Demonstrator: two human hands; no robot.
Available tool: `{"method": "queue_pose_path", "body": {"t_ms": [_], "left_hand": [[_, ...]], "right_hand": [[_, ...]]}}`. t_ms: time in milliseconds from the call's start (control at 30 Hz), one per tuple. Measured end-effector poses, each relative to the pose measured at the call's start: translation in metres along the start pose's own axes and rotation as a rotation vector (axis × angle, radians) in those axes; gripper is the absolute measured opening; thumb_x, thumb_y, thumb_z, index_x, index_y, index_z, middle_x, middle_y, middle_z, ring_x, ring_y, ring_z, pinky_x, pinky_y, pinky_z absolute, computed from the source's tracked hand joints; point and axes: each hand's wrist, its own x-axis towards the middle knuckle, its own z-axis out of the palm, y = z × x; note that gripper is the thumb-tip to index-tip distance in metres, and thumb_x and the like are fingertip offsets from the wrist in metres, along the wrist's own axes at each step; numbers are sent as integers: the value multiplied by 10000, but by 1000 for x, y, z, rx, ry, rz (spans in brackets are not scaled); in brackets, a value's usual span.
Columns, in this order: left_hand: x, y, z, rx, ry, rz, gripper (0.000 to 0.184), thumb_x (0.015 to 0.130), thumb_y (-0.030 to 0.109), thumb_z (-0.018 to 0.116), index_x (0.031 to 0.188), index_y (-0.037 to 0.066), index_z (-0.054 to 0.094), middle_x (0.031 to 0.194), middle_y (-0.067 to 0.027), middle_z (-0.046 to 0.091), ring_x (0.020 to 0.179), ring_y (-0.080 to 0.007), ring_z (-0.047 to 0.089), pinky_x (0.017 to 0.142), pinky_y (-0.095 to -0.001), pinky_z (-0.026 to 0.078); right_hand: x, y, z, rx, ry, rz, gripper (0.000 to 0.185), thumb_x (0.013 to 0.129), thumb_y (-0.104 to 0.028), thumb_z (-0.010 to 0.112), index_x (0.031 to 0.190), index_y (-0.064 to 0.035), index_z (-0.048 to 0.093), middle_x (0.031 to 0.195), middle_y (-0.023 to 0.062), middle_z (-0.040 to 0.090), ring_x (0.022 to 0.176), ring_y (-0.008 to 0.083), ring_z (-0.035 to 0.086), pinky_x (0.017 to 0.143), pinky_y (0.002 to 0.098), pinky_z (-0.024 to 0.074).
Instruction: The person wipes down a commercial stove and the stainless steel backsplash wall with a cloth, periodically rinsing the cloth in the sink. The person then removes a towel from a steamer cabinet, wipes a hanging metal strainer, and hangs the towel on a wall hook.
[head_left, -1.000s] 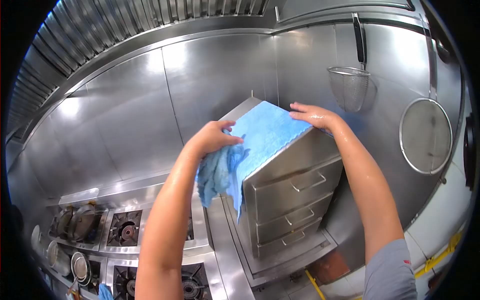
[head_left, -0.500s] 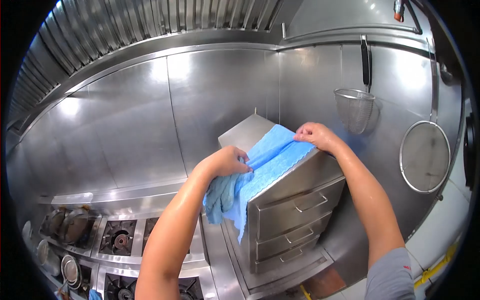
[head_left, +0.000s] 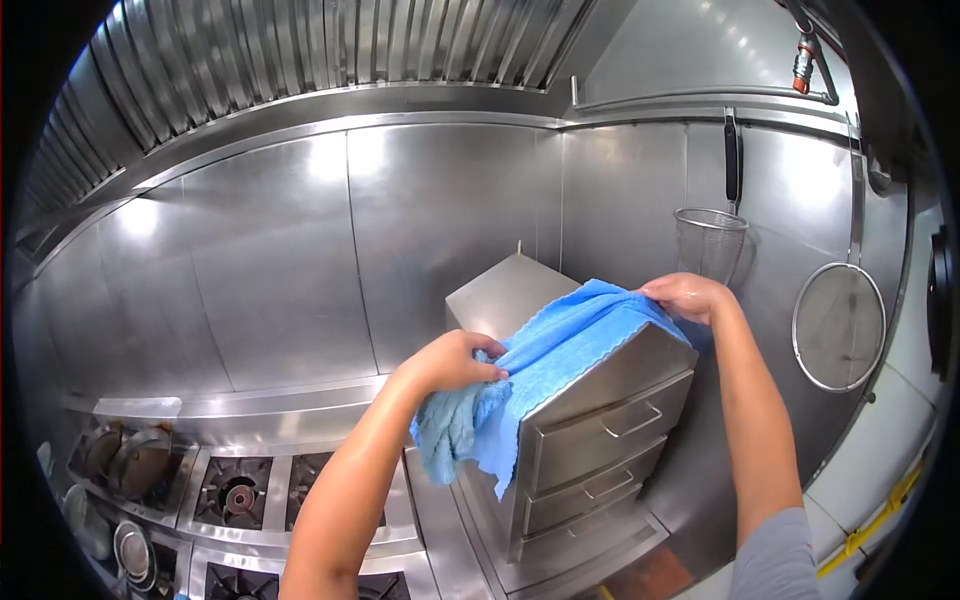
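Note:
A bright blue cloth (head_left: 570, 350) lies over the front part of the sloped top of a steel drawer cabinet (head_left: 600, 400) and hangs down its left side. My left hand (head_left: 462, 360) is closed on the cloth's left end, where a duller grey-blue cloth (head_left: 450, 425) hangs bunched below the fingers. At the cabinet's upper right corner, my right hand (head_left: 690, 296) pinches the far end of the bright blue cloth. The back part of the steel top shows bare behind it.
Gas burners (head_left: 240, 495) run along the lower left, with dark pans (head_left: 140, 462) behind. A wire basket strainer (head_left: 712, 240) and a round mesh skimmer (head_left: 840, 325) hang on the right wall. Slatted hood filters (head_left: 330, 60) are overhead. A yellow pipe (head_left: 870, 530) runs low at the right.
The bright blue cloth, flat at first, is now folded up along its back side, baring more of the top. My right hand has gone from lying open on it to pinching its end. The view has tilted up.

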Motion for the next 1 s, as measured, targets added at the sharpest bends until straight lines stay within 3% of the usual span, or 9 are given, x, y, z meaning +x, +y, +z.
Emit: {"method": "queue_pose_path", "body": {"t_ms": [167,267,367,467,633,767,833,933,1000], "left_hand": [[-13,-12,-17,-140,174,-11,409,781,273,739,1102,29,675,960,-90,676,944,-172,620,867,-302,480],[-23,-12,-31,-664,361,-120,347,839,302,704,1015,7,662,855,-53,638,794,-111,590,703,-271,488],[-36,-2,-33,-812,500,-22,236,883,241,657,949,17,632,862,-25,631,797,-101,579,727,-251,479],[-56,11,-24,-770,552,92,248,878,264,662,885,18,628,821,-14,615,758,-87,537,699,-240,443],[-98,12,-18,-574,534,89,214,833,220,686,816,13,630,773,0,595,743,-81,510,680,-249,420],[-111,5,-14,-500,503,57,195,815,197,690,803,12,630,758,5,586,727,-82,508,676,-250,417],[-120,11,-13,-512,500,72,190,807,188,694,803,10,630,748,9,581,722,-83,509,676,-247,416],[-135,17,-11,-614,508,92,185,797,156,697,900,10,651,783,7,585,736,-76,514,690,-229,416],[-144,30,-14,-627,490,102,210,797,151,696,949,12,654,795,6,585,746,-72,514,694,-226,415]], "right_hand": [[-50,-69,38,-76,84,-104,424,958,-253,547,1320,-32,527,1329,113,543,1197,208,518,1054,344,370],[-66,-100,82,-213,144,-383,464,938,-240,581,1359,-70,486,1338,119,528,1191,225,521,1010,331,417],[-71,-106,143,-416,42,-557,578,860,-279,695,1366,-115,467,1239,126,576,1180,240,533,981,359,449],[-72,-92,196,-771,22,-757,711,820,-352,717,1398,-66,417,1369,204,474,1247,368,464,1058,418,370],[-36,-93,133,-1034,498,-386,861,710,-455,775,1404,-97,412,1378,221,465,1248,367,469,1029,434,403],[7,-62,87,-1135,352,81,748,704,-425,769,1325,-100,509,1257,234,566,1129,375,566,956,447,459],[9,-65,73,-1023,298,110,523,749,-336,711,1175,-53,604,1025,202,664,906,327,657,783,419,534],[-54,-82,65,-115,286,-97,239,822,-190,575,1012,-60,636,859,64,647,744,166,631,552,347,521],[-94,-92,54,531,455,-332,252,858,-155,536,1075,-51,613,994,76,659,874,194,651,718,392,566]]}}
